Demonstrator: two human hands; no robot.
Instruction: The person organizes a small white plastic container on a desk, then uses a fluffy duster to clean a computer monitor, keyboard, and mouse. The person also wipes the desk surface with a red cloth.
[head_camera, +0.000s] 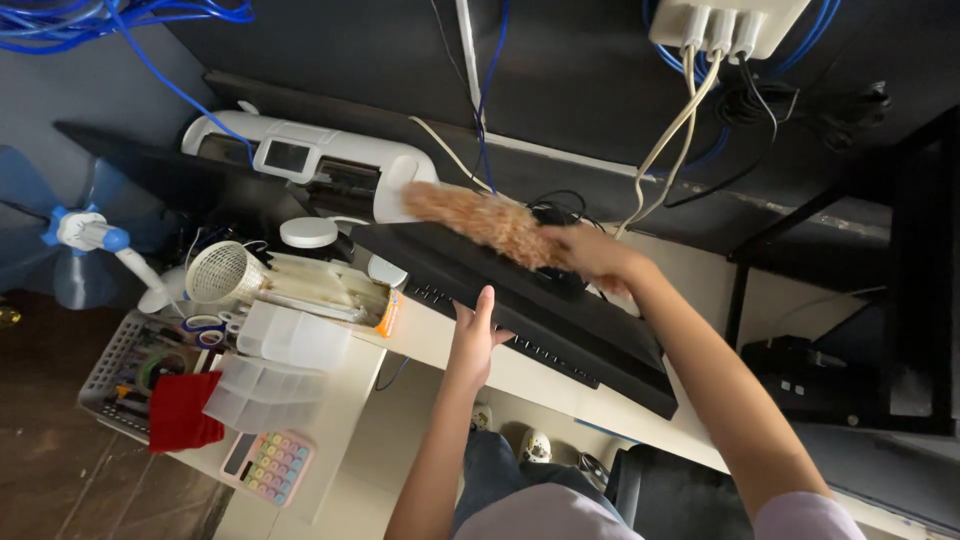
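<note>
At the far left a blue fan (75, 232) stands off the bench (430, 335), and a grey basket (110, 365) holds small tools and a red cloth (182, 412). Next to it lie clear plastic organiser trays (272, 375) and a pastel calculator (268, 466). Above these sit a white mesh cup (222, 272) and a white machine with a small screen (300, 160).

Toward the middle, the left hand (475, 340) lies flat against the lower front edge of the black monitor (540, 300), fingers spread and straight, clasping nothing; it steadies the panel from below.

The fluffy tan duster (480, 218) lies along the monitor's top edge. Its long axis runs from upper left down to lower right, nearly parallel to that edge. The fuzzy tip points up and left, toward the white machine, and the handle end points down and right into the right hand (590, 255). So the brush head extends leftward and away from the grip, and the right hand is the nearer of the two to it. That grip is pressed together around the handle, which it hides.

Further right, white and blue cables (680, 130) hang from a white power strip (725, 25).
</note>
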